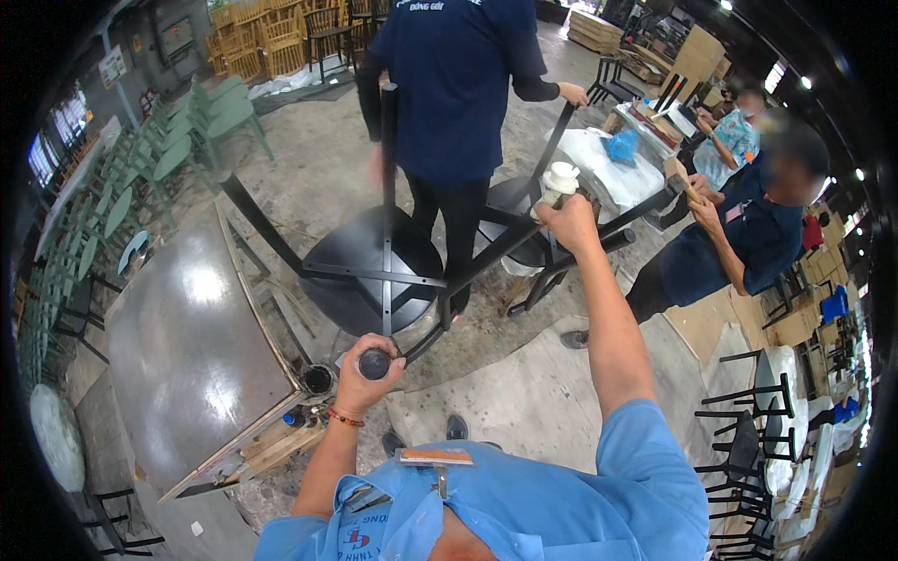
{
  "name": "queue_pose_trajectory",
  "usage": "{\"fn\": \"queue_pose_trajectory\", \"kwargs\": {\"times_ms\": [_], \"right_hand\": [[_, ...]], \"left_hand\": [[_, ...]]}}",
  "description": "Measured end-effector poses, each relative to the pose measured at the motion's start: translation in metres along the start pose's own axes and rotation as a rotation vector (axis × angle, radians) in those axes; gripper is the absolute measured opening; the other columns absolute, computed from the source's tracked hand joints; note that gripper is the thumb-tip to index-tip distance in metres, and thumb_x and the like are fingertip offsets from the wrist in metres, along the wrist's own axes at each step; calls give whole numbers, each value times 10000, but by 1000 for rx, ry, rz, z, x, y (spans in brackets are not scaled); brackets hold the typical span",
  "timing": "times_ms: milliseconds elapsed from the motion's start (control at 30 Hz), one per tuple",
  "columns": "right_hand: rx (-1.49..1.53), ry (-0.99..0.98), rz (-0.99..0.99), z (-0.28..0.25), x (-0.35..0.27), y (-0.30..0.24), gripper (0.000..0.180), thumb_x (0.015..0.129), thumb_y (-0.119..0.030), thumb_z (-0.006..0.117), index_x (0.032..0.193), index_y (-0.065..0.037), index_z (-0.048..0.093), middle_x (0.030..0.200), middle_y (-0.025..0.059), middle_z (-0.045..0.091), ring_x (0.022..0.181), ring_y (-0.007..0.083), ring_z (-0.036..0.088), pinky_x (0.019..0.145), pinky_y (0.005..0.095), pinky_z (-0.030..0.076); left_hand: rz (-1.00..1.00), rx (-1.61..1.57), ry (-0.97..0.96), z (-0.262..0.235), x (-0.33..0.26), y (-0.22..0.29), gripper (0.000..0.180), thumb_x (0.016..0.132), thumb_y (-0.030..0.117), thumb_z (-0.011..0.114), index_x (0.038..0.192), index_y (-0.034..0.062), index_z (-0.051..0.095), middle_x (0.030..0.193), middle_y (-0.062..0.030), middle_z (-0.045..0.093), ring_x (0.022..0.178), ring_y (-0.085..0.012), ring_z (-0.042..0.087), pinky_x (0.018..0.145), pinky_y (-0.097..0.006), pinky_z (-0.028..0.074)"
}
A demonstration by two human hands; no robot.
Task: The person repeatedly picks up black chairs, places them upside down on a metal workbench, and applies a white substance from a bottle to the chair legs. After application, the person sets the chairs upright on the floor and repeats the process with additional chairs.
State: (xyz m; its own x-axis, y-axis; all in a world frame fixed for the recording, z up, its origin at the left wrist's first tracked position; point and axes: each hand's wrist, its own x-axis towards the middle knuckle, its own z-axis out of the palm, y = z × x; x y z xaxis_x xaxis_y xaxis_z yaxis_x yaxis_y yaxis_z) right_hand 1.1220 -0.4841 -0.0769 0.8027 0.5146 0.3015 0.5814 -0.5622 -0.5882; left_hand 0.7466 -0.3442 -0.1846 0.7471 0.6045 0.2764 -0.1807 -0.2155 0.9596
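A black round-seated stool (327, 290) is upside down in front of me, its legs pointing up and crossed braces over the underside of the seat. My left hand (350, 385) is closed around the end of the nearest leg (374, 365). Farther right, my right hand (572, 226) is closed on the end of another leg (496, 251); its fingertips are partly hidden. Just beyond that hand is a white rounded object (560, 178), whose kind I cannot tell. A second upturned black seat (510, 194) lies behind, partly covered by the leg and my hand.
A metal-topped table (192, 327) stands at left, with a dark open can (317, 379) by its corner. One person (449, 84) stands beyond the stool. Another (739, 224) at right holds a wooden block (676, 174). Green chairs (224, 112) line the far left; black chairs (744, 439) fill the lower right.
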Motion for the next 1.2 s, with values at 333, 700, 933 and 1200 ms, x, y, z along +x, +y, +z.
{"fn": "queue_pose_trajectory", "kwargs": {"times_ms": [333, 700, 933, 1200], "right_hand": [[34, -16, 68, -9, 0, 0, 344, 739, -237, 705, 944, 37, 675, 861, 257, 683, 877, 394, 676, 789, 433, 523], [34, -42, 76, -7, 15, 14, 362, 746, -256, 703, 916, 62, 673, 819, 199, 702, 748, 297, 703, 730, 380, 533], [49, -169, 80, -23, 24, -8, 210, 745, -158, 685, 759, 50, 662, 663, 87, 663, 563, 142, 615, 554, 309, 491], [-8, -257, 28, -29, 13, 10, 264, 738, -204, 679, 800, 52, 679, 685, 133, 685, 656, 214, 682, 672, 343, 531]], "left_hand": [[-10, -26, 3, 3, 1, -2, 227, 735, -5, 738, 874, 40, 564, 865, -49, 615, 816, -134, 583, 782, -276, 474], [-6, -11, -20, 3, 3, -3, 237, 726, 10, 753, 872, 39, 569, 856, -45, 618, 810, -129, 587, 773, -279, 481], [-24, 12, 12, -1, 0, -1, 234, 727, 4, 750, 867, 41, 567, 867, -44, 618, 823, -127, 590, 777, -282, 481], [-17, 24, -5, 0, 0, -1, 230, 733, 0, 745, 872, 45, 568, 869, -41, 616, 829, -131, 586, 784, -283, 477]]}}
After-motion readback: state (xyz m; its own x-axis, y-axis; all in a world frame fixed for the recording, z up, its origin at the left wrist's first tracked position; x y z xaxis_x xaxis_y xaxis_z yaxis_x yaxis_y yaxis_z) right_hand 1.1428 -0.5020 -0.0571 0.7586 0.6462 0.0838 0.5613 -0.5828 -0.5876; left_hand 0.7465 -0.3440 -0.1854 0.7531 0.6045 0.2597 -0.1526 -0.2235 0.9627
